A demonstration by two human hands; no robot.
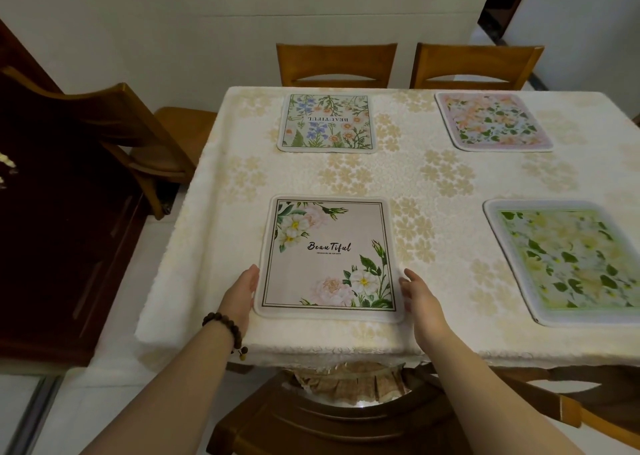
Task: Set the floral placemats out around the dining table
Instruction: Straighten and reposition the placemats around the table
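Several floral placemats lie flat on the cream tablecloth (415, 177). A beige placemat (329, 257) printed "Beautiful" with white and pink flowers sits at the near left. My left hand (242, 295) rests against its left edge, and my right hand (420, 298) touches its right edge, both with fingers flat and extended. A white placemat with blue flowers (327, 123) lies far left. A pink floral placemat (493, 122) lies far right. A green and yellow placemat (571, 264) lies near right.
Two wooden chairs (337, 65) (476, 66) stand at the far side, another chair (138, 136) at the left end. A chair with a frilled cushion (346, 392) is tucked under the near edge. A dark wooden cabinet (52, 229) stands left.
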